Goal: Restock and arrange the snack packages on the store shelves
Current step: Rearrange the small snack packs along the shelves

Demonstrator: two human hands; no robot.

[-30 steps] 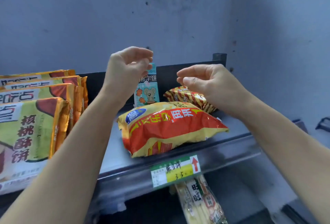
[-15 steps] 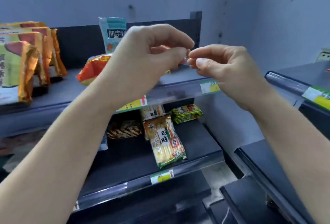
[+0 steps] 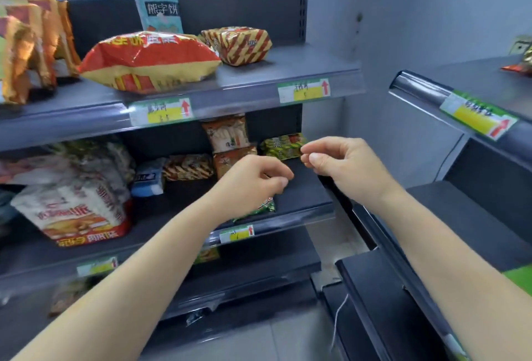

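My left hand (image 3: 253, 181) and my right hand (image 3: 342, 165) hover in front of the second shelf (image 3: 305, 199), fingers curled and pinched, nothing visibly held. Under my left hand a green-edged packet (image 3: 266, 207) lies mostly hidden. Behind the hands sit a green and yellow packet (image 3: 283, 145), a brown packet (image 3: 229, 159), a pale upright packet (image 3: 226, 132) and a striped packet (image 3: 188, 166). On the top shelf (image 3: 302, 67) lie a red and yellow bag (image 3: 149, 61), a striped gold packet (image 3: 239, 44) and an upright blue packet (image 3: 158, 5).
Gold-wrapped cookie packs (image 3: 26, 41) stand at the top left. A large white and red bag (image 3: 72, 211) fills the second shelf's left side. Price labels (image 3: 159, 111) line the shelf rails. Another dark shelving unit (image 3: 475, 119) juts in on the right.
The view has dropped from the top shelf to the second shelf. Both hands came down from beside the blue packet and now sit lower, in front of the second shelf's packets.
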